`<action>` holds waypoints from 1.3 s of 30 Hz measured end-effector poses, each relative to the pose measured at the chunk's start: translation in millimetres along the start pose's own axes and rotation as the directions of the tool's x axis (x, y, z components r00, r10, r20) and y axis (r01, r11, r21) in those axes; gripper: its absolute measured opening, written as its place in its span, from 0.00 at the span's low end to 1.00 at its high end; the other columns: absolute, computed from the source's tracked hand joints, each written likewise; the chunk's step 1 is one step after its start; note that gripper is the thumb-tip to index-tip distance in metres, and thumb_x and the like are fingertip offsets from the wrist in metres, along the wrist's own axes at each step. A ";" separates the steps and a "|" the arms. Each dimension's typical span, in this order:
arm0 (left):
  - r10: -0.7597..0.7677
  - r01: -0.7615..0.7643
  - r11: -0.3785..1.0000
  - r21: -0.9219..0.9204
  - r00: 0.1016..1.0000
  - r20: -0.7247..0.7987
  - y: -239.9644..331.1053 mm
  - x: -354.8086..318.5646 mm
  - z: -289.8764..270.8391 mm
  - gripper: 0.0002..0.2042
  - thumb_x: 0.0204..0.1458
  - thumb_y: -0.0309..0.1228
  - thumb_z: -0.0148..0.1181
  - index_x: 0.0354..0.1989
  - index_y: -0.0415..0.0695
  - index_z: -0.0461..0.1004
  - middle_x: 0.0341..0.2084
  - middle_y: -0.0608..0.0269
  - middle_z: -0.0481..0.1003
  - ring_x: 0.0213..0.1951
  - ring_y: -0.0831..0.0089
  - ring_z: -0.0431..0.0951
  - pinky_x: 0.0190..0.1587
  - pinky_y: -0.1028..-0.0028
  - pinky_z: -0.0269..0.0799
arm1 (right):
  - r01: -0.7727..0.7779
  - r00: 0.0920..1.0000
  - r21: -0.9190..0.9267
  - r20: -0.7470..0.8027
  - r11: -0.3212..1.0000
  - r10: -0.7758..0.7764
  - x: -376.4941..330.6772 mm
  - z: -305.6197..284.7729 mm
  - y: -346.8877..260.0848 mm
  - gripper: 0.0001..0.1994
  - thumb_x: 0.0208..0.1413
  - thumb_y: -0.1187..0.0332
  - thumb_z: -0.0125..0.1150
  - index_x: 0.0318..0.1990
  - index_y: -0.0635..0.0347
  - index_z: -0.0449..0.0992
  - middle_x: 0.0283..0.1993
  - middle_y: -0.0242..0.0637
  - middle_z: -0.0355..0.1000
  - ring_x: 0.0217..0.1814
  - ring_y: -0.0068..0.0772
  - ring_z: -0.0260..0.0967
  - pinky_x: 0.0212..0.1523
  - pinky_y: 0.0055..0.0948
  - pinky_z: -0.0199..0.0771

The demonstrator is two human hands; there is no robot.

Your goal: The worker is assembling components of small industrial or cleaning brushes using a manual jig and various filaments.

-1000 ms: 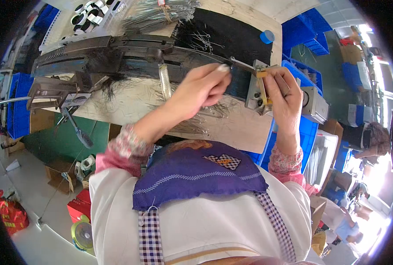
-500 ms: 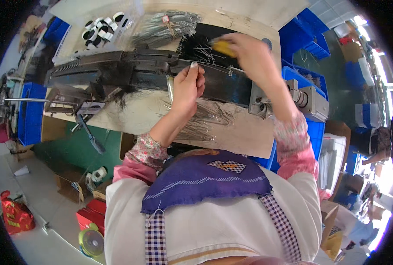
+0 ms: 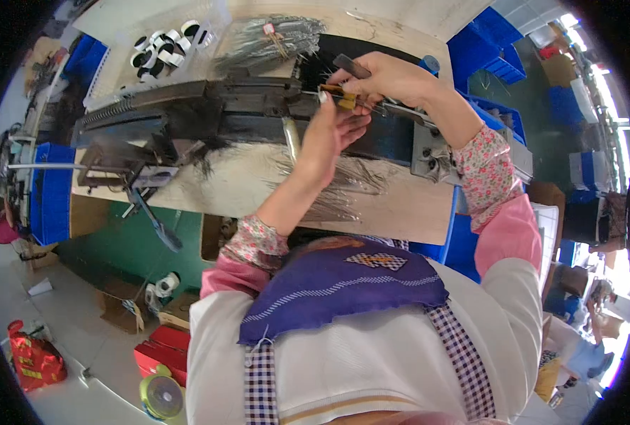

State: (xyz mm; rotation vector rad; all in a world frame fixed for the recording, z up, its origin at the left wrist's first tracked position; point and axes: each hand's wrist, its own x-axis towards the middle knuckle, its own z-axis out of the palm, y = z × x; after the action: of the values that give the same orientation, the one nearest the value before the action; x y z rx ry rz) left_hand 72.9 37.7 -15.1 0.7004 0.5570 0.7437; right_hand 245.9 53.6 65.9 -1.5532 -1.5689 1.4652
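My right hand point(image 3: 393, 79) is closed around a small hand tool with yellow parts point(image 3: 342, 96) and a dark handle point(image 3: 352, 66); its exact kind is hard to make out. Close beside it, my left hand point(image 3: 323, 142) has its thumb up near the yellow parts and its fingers apart from the thumb, reaching under the right hand. Both hands are over a long dark metal bench fixture point(image 3: 251, 106). Thin metal wires point(image 3: 315, 67) lie on a black surface just behind them.
A clear plastic bin point(image 3: 166, 57) of black-and-white rings stands at the back left, beside a bundle of wires point(image 3: 265, 42). More thin wires point(image 3: 343, 188) lie on the wooden bench point(image 3: 414, 205) in front. Blue crates point(image 3: 481, 46) stand to the right.
My right hand has brought the tool down and left to my left hand. My left hand has moved slightly right, and its pinch has loosened, fingers now extended.
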 end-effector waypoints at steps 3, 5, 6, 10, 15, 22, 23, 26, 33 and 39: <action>0.053 -0.021 0.987 -0.156 0.978 0.201 5.1 -2.8 16.2 0.35 0.60 0.58 0.33 0.59 0.35 0.56 0.57 0.46 0.61 0.64 0.61 0.56 0.66 0.61 0.51 | 0.019 0.999 -0.277 0.042 0.961 -0.008 -2.5 1.9 -9.4 0.15 0.62 0.64 0.51 0.52 0.61 0.73 0.36 0.36 0.72 0.35 0.28 0.70 0.37 0.28 0.72; -0.116 0.140 0.813 -0.565 0.990 0.078 15.4 -4.0 21.1 0.40 0.59 0.59 0.34 0.61 0.29 0.50 0.60 0.40 0.56 0.65 0.54 0.54 0.66 0.58 0.53 | 0.247 0.902 -0.750 -0.053 0.613 -0.429 -4.4 -7.7 1.7 0.15 0.62 0.64 0.51 0.53 0.59 0.72 0.38 0.41 0.68 0.40 0.39 0.68 0.43 0.31 0.69; -0.178 0.154 0.733 -0.662 0.983 0.030 28.1 -5.7 20.0 0.43 0.58 0.61 0.35 0.60 0.24 0.48 0.60 0.36 0.54 0.65 0.48 0.53 0.66 0.57 0.53 | 0.240 0.902 -0.752 -0.061 0.614 -0.427 -12.7 -9.5 -1.9 0.15 0.62 0.64 0.51 0.53 0.59 0.72 0.38 0.41 0.68 0.40 0.39 0.68 0.43 0.31 0.69; -0.083 0.189 0.705 -0.684 0.979 0.185 31.0 -7.7 3.6 0.44 0.56 0.61 0.42 0.60 0.26 0.45 0.57 0.44 0.58 0.64 0.55 0.55 0.65 0.61 0.55 | 0.069 0.809 -0.855 -0.254 0.514 -0.530 -33.0 19.0 -13.3 0.18 0.48 0.72 0.56 0.50 0.59 0.73 0.40 0.46 0.69 0.45 0.47 0.66 0.45 0.37 0.68; -0.057 0.183 0.771 -0.610 0.974 0.221 27.2 -13.9 0.5 0.36 0.59 0.60 0.35 0.58 0.36 0.59 0.55 0.57 0.65 0.60 0.66 0.62 0.63 0.66 0.55 | 0.174 0.671 -0.881 -0.221 0.440 -0.708 -21.2 55.3 -8.4 0.15 0.42 0.74 0.59 0.42 0.55 0.78 0.30 0.32 0.67 0.37 0.36 0.68 0.38 0.35 0.65; 0.019 0.026 0.828 -0.561 0.997 0.073 26.9 -21.4 2.8 0.34 0.59 0.58 0.38 0.57 0.35 0.58 0.56 0.55 0.63 0.61 0.65 0.61 0.66 0.66 0.54 | 0.241 0.778 -0.738 -0.241 0.630 -0.580 -12.6 34.0 -4.4 0.08 0.46 0.68 0.62 0.36 0.52 0.81 0.27 0.32 0.69 0.36 0.34 0.70 0.43 0.34 0.61; 0.029 0.011 0.839 -0.545 0.997 0.066 29.8 -20.4 5.0 0.34 0.59 0.58 0.38 0.57 0.35 0.58 0.56 0.54 0.63 0.61 0.65 0.61 0.66 0.66 0.54 | 0.241 0.780 -0.740 -0.237 0.628 -0.579 -10.9 33.5 -5.7 0.08 0.46 0.68 0.62 0.36 0.52 0.81 0.27 0.32 0.69 0.36 0.34 0.70 0.43 0.34 0.61; 0.010 0.029 0.851 -0.524 0.997 0.073 35.1 -21.3 2.1 0.34 0.59 0.58 0.39 0.56 0.33 0.58 0.56 0.52 0.63 0.60 0.64 0.62 0.66 0.65 0.54 | 0.245 0.771 -0.776 -0.207 0.581 -0.602 -13.4 32.6 -10.8 0.08 0.44 0.68 0.62 0.34 0.52 0.81 0.28 0.32 0.70 0.37 0.35 0.70 0.44 0.35 0.61; 0.006 0.049 0.860 -0.508 0.994 0.106 36.6 -16.5 0.8 0.34 0.60 0.56 0.40 0.53 0.31 0.60 0.54 0.50 0.65 0.59 0.63 0.63 0.65 0.65 0.56 | 0.218 0.738 -0.849 -0.179 0.481 -0.650 -20.8 26.1 -0.9 0.08 0.44 0.68 0.62 0.35 0.50 0.82 0.28 0.32 0.70 0.37 0.35 0.71 0.44 0.35 0.62; 0.009 0.060 0.832 -0.551 0.993 0.122 35.6 -15.3 -1.8 0.35 0.61 0.55 0.37 0.54 0.26 0.57 0.53 0.44 0.64 0.60 0.56 0.63 0.66 0.63 0.56 | 0.242 0.614 -0.920 -0.101 0.309 -0.783 -24.6 53.5 -7.9 0.13 0.39 0.70 0.60 0.35 0.45 0.80 0.25 0.28 0.65 0.35 0.31 0.69 0.39 0.32 0.62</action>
State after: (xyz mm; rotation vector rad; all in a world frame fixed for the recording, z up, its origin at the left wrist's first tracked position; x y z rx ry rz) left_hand 47.6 45.7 13.2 0.1887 0.2144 0.7843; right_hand 201.1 14.8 64.7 -1.3727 -2.2211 -0.3024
